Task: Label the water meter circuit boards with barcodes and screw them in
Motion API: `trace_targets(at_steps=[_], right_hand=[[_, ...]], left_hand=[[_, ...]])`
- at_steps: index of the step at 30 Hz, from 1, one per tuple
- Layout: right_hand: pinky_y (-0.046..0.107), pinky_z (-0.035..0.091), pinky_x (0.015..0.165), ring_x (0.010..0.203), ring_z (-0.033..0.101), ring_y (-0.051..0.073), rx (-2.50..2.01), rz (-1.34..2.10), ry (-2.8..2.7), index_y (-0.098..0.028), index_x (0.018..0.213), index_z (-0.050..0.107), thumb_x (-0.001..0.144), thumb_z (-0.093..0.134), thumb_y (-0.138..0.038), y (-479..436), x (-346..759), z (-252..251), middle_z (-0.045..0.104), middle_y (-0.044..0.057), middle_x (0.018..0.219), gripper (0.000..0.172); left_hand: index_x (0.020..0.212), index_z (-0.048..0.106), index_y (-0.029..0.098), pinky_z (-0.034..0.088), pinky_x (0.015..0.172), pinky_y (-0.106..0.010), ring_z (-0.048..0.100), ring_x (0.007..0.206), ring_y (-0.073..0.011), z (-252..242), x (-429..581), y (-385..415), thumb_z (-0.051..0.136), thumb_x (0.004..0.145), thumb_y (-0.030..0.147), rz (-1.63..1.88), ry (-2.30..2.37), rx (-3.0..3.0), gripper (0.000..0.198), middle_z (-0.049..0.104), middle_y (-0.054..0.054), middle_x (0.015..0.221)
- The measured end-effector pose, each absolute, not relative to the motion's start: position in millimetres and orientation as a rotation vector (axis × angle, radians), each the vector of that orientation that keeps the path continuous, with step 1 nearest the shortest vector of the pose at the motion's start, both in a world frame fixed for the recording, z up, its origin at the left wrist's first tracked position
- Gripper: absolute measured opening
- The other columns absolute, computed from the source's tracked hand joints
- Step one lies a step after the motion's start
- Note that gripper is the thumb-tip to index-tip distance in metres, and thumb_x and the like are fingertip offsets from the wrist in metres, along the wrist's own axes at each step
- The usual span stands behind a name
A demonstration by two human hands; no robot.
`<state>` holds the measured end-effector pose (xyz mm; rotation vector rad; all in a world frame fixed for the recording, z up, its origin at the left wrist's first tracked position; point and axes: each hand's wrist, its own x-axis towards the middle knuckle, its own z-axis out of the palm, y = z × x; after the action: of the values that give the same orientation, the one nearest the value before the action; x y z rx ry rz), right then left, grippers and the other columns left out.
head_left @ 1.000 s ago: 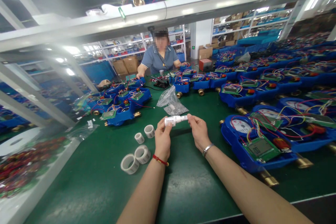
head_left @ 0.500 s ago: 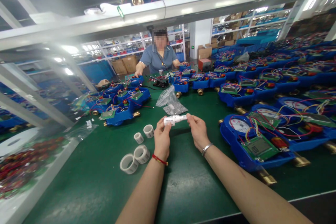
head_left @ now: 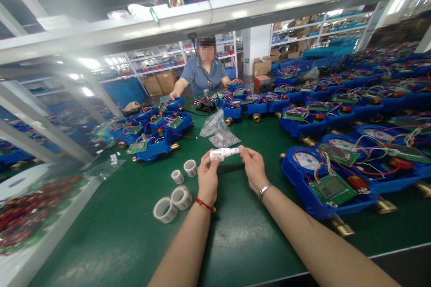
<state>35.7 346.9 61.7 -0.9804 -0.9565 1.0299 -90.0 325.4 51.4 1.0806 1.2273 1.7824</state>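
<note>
Centrally, a white label roll [head_left: 217, 154] is held above the green surface [head_left: 117, 237] by the left hand [head_left: 208, 172], whose thumb and fingers are clamped on it. A barcode is seen printed on its side. From its right end a narrower white strip [head_left: 233, 150] is extended, and the tip of this is pinched between the thumb and fingers of the right hand [head_left: 255, 167]; it appears to be a loose end, though the detail is too small to be certain. A red bracelet [head_left: 205, 205] is worn on the left wrist, a metal bangle [head_left: 264, 191] on the right.

To the left of the left hand, four spare rolls [head_left: 187, 199] are set on the surface: two close together nearer the viewer, two slightly apart beyond them. Past the hands, a clear bag [head_left: 225, 137] is laid flat, its lower part filled with small grey pieces. On the right, blue housings [head_left: 301, 187] are arranged in rows, the nearest fitted with a circuit board [head_left: 333, 188] and brass fittings [head_left: 343, 227]. More blue units [head_left: 157, 149] are grouped at the left. Across the surface, a co-worker [head_left: 204, 75] in a blue-grey shirt is seen
</note>
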Motion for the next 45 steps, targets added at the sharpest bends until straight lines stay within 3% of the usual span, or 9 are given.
trace_targets(at_steps=[45], right_hand=[[0.025,0.023,0.051,0.054,0.028,0.011,-0.987,1.001,-0.947,-0.02,0.053,0.045,0.073,0.063,-0.054,346.0,36.9,63.1,0.033,-0.006,0.053,0.044]], left_hand=[[0.097,0.072,0.017,0.035,0.105,-0.039,0.055,0.114,-0.0235,51.5,-89.6,326.0,0.068,0.073,0.034,1.808,1.218,1.033,0.029,0.066,-0.009,0.115]])
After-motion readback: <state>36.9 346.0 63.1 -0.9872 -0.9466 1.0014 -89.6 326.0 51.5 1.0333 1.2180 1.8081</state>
